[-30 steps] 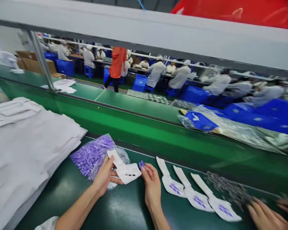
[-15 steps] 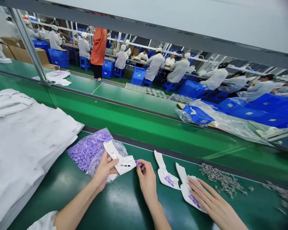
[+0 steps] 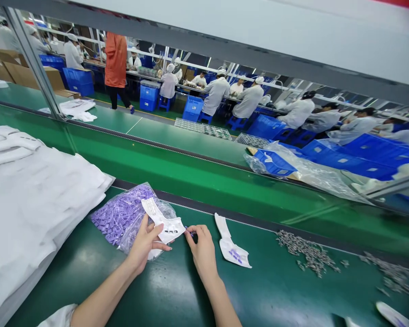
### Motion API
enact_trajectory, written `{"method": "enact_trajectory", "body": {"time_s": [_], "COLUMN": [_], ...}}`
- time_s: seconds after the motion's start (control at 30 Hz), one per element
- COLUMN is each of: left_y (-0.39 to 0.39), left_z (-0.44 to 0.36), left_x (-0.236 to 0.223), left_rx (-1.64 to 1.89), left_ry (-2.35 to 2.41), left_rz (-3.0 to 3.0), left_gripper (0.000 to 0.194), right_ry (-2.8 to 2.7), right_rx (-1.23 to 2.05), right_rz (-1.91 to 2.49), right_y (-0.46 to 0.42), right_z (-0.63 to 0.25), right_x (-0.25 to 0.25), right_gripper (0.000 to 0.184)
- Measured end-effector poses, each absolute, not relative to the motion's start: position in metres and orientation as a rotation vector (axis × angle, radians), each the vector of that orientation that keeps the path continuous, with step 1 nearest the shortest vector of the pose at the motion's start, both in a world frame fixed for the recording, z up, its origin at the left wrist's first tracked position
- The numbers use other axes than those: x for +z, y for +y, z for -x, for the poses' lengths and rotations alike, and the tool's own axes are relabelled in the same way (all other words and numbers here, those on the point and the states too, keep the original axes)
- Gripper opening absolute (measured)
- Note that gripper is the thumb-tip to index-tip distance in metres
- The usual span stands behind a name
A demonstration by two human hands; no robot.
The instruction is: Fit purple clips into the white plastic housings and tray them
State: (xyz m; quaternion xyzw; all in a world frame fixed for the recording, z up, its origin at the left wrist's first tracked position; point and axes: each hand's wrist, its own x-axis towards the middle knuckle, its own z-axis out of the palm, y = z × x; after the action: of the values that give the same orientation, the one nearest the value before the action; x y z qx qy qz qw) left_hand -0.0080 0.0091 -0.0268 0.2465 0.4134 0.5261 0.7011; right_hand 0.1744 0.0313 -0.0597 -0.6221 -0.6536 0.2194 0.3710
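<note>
My left hand grips a white bent plastic part with several small dark slots in its wide end. Just right of that end, my right hand pinches a small purple piece, mostly hidden by the fingertips. Behind my left hand lies a clear bag of purple pieces. To the right of my right hand rests another white plastic part with purple pieces set in its wide end.
At left stands a large stack of white sheets. Small grey metal pieces lie in a heap at right, with a second heap beyond. A green ledge runs behind the table. People sit at benches farther back.
A co-worker's hand reached in from the right and is gone; two of the three finished-looking white parts left the row. My right hand's purple piece stays near the slotted end. The view shifted.
</note>
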Motion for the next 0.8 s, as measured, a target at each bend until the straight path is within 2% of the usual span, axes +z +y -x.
{"method": "enact_trajectory", "body": {"time_s": [0.3,0.47,0.8], "left_y": [0.01,0.011,0.01], "left_z": [0.006,0.004,0.002], "left_x": [-0.029,-0.033,-0.031], "left_rx": [1.174,1.165,1.14], "left_ry": [0.945,0.943,0.921], "left_rz": [-0.561,-0.577,-0.614], "left_gripper": [0.078,0.081,0.085], "right_ry": [-1.214,-1.153,-1.388], "right_rx": [0.81,0.905,0.768], "right_rz": [1.476,1.36,1.39], "right_y": [0.032,0.025,0.01], "right_z": [-0.179,-0.166,-0.145], "right_x": [-0.065,-0.055,-0.061], "right_gripper": [0.031,0.039,0.016]}}
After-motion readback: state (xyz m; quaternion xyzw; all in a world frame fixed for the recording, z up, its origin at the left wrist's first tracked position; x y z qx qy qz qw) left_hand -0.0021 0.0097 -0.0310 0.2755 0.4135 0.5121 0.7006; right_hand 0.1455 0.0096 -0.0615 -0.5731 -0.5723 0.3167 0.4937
